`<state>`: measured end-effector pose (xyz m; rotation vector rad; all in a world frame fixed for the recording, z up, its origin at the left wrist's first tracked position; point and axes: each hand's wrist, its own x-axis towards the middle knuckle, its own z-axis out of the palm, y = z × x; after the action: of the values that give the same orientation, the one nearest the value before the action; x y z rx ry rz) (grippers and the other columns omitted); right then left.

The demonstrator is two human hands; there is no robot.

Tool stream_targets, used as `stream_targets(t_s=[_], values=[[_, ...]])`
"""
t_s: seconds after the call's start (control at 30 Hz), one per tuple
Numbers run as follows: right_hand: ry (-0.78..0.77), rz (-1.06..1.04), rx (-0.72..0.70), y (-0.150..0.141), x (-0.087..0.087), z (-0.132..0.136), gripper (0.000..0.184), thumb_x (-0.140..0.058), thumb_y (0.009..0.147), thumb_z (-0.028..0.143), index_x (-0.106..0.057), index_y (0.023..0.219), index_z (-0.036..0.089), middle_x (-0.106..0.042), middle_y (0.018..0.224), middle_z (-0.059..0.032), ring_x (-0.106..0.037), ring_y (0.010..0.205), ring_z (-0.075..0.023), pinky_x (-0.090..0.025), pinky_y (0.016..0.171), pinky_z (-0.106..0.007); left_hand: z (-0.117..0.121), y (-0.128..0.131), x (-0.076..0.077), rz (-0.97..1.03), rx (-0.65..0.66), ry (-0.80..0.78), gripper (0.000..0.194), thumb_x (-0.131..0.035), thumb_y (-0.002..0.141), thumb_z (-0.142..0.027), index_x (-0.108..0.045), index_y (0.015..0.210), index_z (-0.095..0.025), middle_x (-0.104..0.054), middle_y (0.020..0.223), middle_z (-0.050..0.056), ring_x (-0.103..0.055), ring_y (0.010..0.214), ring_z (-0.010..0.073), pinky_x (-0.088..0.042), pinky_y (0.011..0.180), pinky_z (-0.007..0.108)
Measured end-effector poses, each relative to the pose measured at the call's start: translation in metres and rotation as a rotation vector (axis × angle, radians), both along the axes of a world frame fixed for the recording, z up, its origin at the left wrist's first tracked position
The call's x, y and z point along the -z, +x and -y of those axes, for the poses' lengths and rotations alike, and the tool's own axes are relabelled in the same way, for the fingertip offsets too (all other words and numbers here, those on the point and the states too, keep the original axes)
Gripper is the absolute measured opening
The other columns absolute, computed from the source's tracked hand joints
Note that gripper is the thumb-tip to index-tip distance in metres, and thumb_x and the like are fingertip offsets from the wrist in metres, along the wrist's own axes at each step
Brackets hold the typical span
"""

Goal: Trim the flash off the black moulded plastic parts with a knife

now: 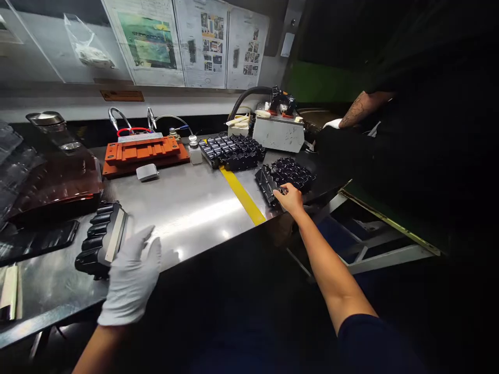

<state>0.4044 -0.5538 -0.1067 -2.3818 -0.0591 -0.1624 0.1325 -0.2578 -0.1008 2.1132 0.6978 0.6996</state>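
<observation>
Bare right hand on a black moulding right of the yellow stripe, gloved left hand near another moulding.

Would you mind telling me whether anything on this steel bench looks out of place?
The left hand wears a white glove while the right hand is bare, a mismatched pair. A black ribbed part also lies alone by the left hand, apart from one batch and another batch flanking the yellow stripe.

Ahead of me on the steel bench, an orange fixture sits with a small white bottle just beside it and a grey block in front. A yellow tape strip crosses the steel, near a grey box with a black hose, and printed sheets hang on the wall above.
</observation>
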Motion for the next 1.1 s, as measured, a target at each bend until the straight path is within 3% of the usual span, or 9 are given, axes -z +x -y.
stream_targets(t_s=[0.07,0.13,0.2,0.27,0.3,0.4,0.53,0.73,1.1], values=[[0.030,-0.036,-0.132,-0.028,0.010,-0.022,0.030,-0.062,0.076,0.039,-0.063,0.090,0.012,-0.059,0.069,-0.0024,-0.053,0.065,-0.0158,-0.040,0.061,-0.026,0.034,0.007,0.011,-0.042,0.174,-0.362,0.047,-0.057,0.080,-0.045,-0.058,0.119,-0.017,-0.068,0.110,0.012,-0.065,0.097,0.0270,-0.053,0.087,0.046],[0.056,-0.100,-0.306,-0.068,0.020,-0.045,0.034,-0.065,0.073,0.045,-0.063,0.086,0.014,-0.054,0.062,0.0021,-0.048,0.058,-0.0125,-0.038,0.055,-0.024,0.058,0.014,0.018,-0.125,0.275,-0.616,0.060,-0.056,0.082,-0.048,-0.049,0.131,-0.015,-0.069,0.108,0.014,-0.068,0.081,0.0218,-0.056,0.072,0.039],[0.069,-0.202,-0.523,-0.109,0.026,-0.064,0.038,-0.069,0.069,0.051,-0.063,0.083,0.016,-0.049,0.055,0.0059,-0.045,0.052,-0.0107,-0.035,0.050,-0.022,0.069,0.017,0.023,-0.140,0.256,-0.671,0.061,-0.055,0.083,-0.045,-0.045,0.134,-0.013,-0.068,0.110,0.016,-0.068,0.078,0.0204,-0.055,0.068,0.036],[0.049,-0.340,-0.897,-0.138,0.026,-0.078,0.040,-0.066,0.075,0.055,-0.062,0.087,0.018,-0.053,0.061,0.0046,-0.049,0.057,-0.0110,-0.036,0.053,-0.021,0.071,0.013,0.026,-0.097,0.166,-0.612,0.054,-0.055,0.084,-0.040,-0.050,0.129,-0.013,-0.068,0.114,0.015,-0.067,0.091,0.0225,-0.053,0.080,0.036],[0.014,-0.344,-0.986,-0.145,0.024,-0.084,0.038,-0.064,0.078,0.055,-0.062,0.087,0.018,-0.057,0.066,0.0032,-0.051,0.060,-0.0116,-0.037,0.055,-0.022,0.069,0.008,0.028,-0.082,0.137,-0.596,0.051,-0.055,0.084,-0.039,-0.053,0.127,-0.014,-0.068,0.115,0.013,-0.066,0.099,0.0236,-0.051,0.086,0.037],[-0.121,-0.187,-0.932,-0.139,0.015,-0.102,0.028,-0.042,0.095,0.043,-0.057,0.095,0.020,-0.063,0.079,-0.0010,-0.056,0.069,-0.0142,-0.037,0.062,-0.025,0.063,-0.015,0.033,-0.086,0.145,-0.649,0.052,-0.057,0.082,-0.044,-0.055,0.128,-0.019,-0.069,0.119,0.008,-0.065,0.106,0.0258,-0.049,0.092,0.036],[-0.283,0.055,-0.884,-0.119,0.015,-0.124,0.016,-0.043,0.095,0.027,-0.055,0.090,0.019,-0.063,0.081,-0.0030,-0.056,0.071,-0.0157,-0.035,0.064,-0.026,0.063,-0.040,0.042,-0.060,0.149,-0.765,0.060,-0.061,0.080,-0.044,-0.052,0.134,-0.019,-0.065,0.128,0.007,-0.060,0.117,0.0261,-0.046,0.099,0.034],[-0.334,0.241,-0.955,-0.125,0.030,-0.136,0.019,-0.050,0.094,0.030,-0.058,0.081,0.017,-0.062,0.080,-0.0044,-0.054,0.069,-0.0141,-0.033,0.061,-0.025,0.071,-0.045,0.042,-0.021,0.137,-0.862,0.061,-0.061,0.082,-0.040,-0.049,0.138,-0.021,-0.062,0.133,0.005,-0.058,0.120,0.0231,-0.043,0.104,0.033],[-0.377,0.355,-1.021,-0.118,0.026,-0.135,0.026,-0.050,0.094,0.032,-0.061,0.076,0.017,-0.063,0.075,-0.0032,-0.053,0.065,-0.0129,-0.029,0.058,-0.025,0.069,-0.045,0.039,-0.030,0.118,-0.890,0.064,-0.062,0.080,-0.039,-0.048,0.140,-0.020,-0.068,0.123,0.007,-0.064,0.111,0.0231,-0.047,0.099,0.037]])
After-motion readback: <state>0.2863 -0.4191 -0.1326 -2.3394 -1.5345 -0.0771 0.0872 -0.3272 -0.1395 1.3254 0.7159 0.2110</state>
